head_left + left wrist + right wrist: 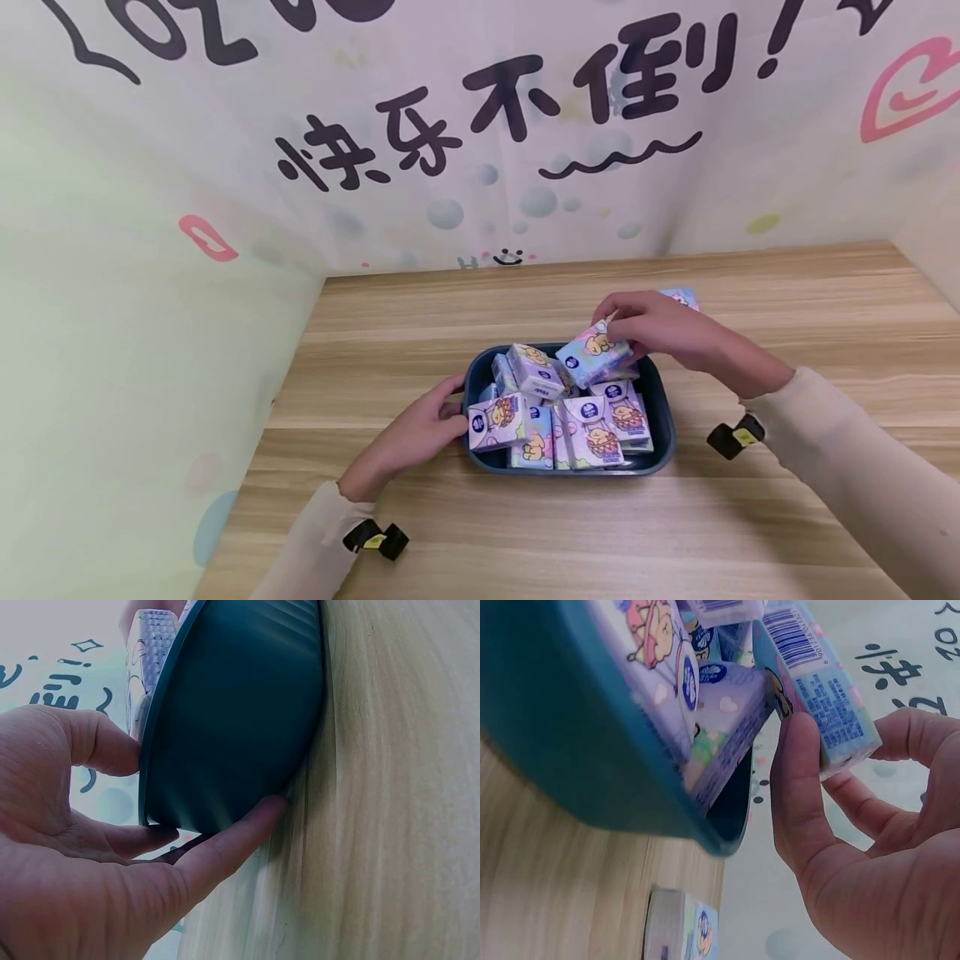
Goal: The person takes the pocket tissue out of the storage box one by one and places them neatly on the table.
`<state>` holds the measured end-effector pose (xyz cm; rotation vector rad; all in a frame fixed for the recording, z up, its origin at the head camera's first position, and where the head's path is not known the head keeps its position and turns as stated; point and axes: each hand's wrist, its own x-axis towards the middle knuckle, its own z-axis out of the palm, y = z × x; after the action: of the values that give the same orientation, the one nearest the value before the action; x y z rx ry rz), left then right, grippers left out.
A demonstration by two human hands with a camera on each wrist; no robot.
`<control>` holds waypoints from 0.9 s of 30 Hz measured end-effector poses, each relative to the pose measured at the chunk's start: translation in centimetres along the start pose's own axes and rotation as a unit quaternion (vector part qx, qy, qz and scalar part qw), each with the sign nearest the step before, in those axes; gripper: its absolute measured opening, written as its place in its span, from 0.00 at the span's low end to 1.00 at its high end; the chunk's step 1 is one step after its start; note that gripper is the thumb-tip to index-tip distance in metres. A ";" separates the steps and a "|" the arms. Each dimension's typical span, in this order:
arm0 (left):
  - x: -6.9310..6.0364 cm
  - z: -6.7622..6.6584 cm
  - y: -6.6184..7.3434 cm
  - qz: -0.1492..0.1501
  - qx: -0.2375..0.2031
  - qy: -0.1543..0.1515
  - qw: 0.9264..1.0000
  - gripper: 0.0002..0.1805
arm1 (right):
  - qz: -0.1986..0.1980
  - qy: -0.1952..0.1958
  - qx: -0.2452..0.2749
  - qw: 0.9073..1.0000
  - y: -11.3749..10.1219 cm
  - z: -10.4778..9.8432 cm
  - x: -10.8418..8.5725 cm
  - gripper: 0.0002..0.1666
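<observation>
A dark teal plastic basin (pixel 666 437) on the table holds several small pocket tissue packs (pixel 596 433), purple and blue with a cartoon puppy. At the basin's left end, my left hand (pixel 422 429) grips it; the left wrist view shows the thumb on the rim (pixel 147 761) and other fingers against the outer wall. Over the back right of the basin, my right hand (pixel 663 327) pinches a blue tissue pack (pixel 588 357) between thumb and fingers. In the right wrist view that pack (pixel 829 712) is tilted, its barcode side showing, close to other packs.
Another tissue pack (pixel 681 297) lies on the wood-grain table (pixel 525 533) behind my right hand, outside the basin. Light printed walls (pixel 480 167) with large dark lettering stand at the back and left. A small black device (pixel 735 437) hangs at each wrist.
</observation>
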<state>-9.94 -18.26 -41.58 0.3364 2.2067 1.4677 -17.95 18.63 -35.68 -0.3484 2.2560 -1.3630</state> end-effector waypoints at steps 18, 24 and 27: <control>0.0 0.1 0.0 -0.002 0.006 0.005 1.000 0.39 | 0.011 0.054 0.085 0.995 2.7 -3.3 -2.1 0.09; 0.0 0.1 -0.1 -0.001 0.001 0.002 1.000 0.39 | 0.022 0.081 0.122 0.989 4.2 -4.8 -2.5 0.07; 0.1 0.0 -0.2 -0.001 -0.003 0.000 1.000 0.39 | 0.030 0.097 0.137 0.985 5.0 -5.7 -2.7 0.06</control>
<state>-9.98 -18.26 -41.77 0.3328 2.2016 1.4724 -18.44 26.55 -37.16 -0.0538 2.1686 -1.7117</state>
